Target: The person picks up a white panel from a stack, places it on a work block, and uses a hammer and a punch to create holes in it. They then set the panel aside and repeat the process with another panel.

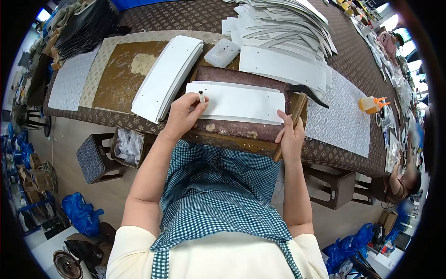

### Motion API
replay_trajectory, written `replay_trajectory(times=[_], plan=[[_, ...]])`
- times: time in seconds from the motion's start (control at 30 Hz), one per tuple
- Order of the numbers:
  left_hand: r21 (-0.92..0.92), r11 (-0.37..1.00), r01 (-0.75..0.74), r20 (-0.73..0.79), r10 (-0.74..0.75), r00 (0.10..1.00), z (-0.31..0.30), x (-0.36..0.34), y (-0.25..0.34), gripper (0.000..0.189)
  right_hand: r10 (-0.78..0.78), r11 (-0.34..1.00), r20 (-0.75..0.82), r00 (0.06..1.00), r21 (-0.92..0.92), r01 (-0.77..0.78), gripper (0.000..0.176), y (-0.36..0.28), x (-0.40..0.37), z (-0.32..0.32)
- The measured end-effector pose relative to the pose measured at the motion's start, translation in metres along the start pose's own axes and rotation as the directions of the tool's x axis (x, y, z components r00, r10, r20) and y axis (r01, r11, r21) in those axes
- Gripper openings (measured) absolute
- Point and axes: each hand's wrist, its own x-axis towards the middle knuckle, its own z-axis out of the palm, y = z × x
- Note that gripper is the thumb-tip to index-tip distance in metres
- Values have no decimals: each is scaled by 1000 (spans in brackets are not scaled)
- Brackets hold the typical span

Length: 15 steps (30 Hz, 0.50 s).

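Observation:
My left hand (184, 112) is closed in a pinch on a small pale hole punch (201, 96) with a dark top, held over the left end of a white sheet (244, 103). A few layers of white sheet lie together there, on a worn reddish-brown pad (232, 76). My right hand (291, 138) is wrapped round the wooden handle of a hammer (298, 110), its fingers at the sheet's right end. The hammer's curved black head (308, 93) points away to the right, above the pad's corner.
A stack of punched white sheets (168, 76) lies left of the pad. Behind it sit a whitish block (222, 53) and a large fanned pile of white sheets (283, 32). Orange-tipped bottles (370, 104) stand at the right. Stools (100, 158) are under the table; another person (404, 180) is far right.

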Motion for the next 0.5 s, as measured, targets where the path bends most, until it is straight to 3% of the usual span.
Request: replay_trajectory(times=[0.07,0.13,0.17,0.2,0.3,0.5], plan=[[-9,1000,11,-37,-12,999,2,3,6,9,6,996,-8,1000,84,-6,29,6,-1,-3],[125,991,50,-44,-45,998,-2,4,4,12,14,997,-40,999,75,-11,30,8,-4,-1],[-44,985,169,-163,-174,971,2,5,5,18,0,998,-35,999,60,2,31,7,-5,0],[-203,963,179,-178,-216,960,1,7,6,22,6,1000,-25,1000,19,-5,33,4,-7,-1],[-223,963,150,-226,-201,953,16,21,13,11,3,1000,-35,999,-2,-3,33,2,-8,1],[-219,975,-37,2,38,999,109,60,44,12,5,999,-40,999,32,-4,33,1,-7,-1]])
